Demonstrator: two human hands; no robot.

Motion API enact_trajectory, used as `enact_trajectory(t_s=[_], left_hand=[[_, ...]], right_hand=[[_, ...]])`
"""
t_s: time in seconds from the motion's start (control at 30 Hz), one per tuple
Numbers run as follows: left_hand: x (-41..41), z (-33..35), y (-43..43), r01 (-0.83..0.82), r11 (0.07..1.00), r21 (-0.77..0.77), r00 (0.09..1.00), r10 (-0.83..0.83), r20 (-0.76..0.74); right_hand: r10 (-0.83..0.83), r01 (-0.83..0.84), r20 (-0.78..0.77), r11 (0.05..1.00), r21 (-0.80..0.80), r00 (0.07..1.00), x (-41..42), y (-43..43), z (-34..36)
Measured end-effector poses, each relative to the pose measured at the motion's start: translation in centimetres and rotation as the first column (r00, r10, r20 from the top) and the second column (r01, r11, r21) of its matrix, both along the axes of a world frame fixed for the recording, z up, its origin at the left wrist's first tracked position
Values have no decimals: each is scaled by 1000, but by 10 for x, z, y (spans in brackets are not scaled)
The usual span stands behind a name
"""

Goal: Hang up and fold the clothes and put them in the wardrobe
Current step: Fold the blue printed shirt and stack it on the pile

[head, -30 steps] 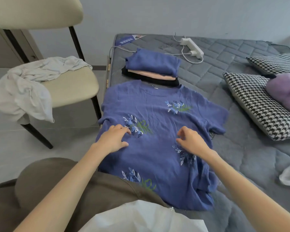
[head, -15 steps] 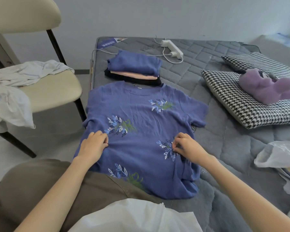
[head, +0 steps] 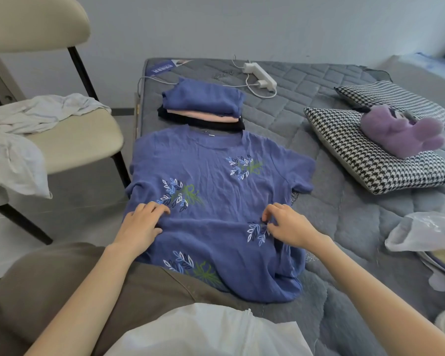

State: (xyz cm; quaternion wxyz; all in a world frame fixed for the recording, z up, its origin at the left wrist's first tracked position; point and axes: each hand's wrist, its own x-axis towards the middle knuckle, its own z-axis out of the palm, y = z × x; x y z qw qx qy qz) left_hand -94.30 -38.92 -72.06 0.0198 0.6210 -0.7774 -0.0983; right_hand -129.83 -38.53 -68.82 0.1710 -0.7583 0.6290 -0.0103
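Blue cloth is lying right under both hands: one leaf-printed T-shirt (head: 216, 181) is stretching lengthwise near to far on the bed (head: 344, 214), hem nearest, collar farthest. The left hand (head: 141, 224) and right hand (head: 287, 226) are each pinching its middle, one on each side and equally near, with a crosswise crease running between them. The fold is probably heading away toward the collar. Beyond the collar, one stack (head: 203, 98) of three folded garments is sitting. To the right, two checked pillows (head: 370, 165) are lying.

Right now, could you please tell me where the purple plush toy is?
In the head view, at right, the purple plush toy rests on the nearer houndstooth cushion.
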Motion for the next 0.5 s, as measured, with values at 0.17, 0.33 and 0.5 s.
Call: enact_trajectory(t_s=[0.17, 0.33, 0.5], left_hand=[[0, -3, -5, -12, 1000, -1, 999, 12, 53], [5, -3, -5, -53, 996, 74, 996, 48, 70], [8, -3, 0, -73, 977, 200, 982, 106, -156]], right_hand=[[135, -113, -207, 987, 117, 969, -1, 4, -6], [127, -119, -257, 992, 45, 958, 4, 4, -9], [133, -100, -335, 988, 115, 933, 7, 2, -3]])
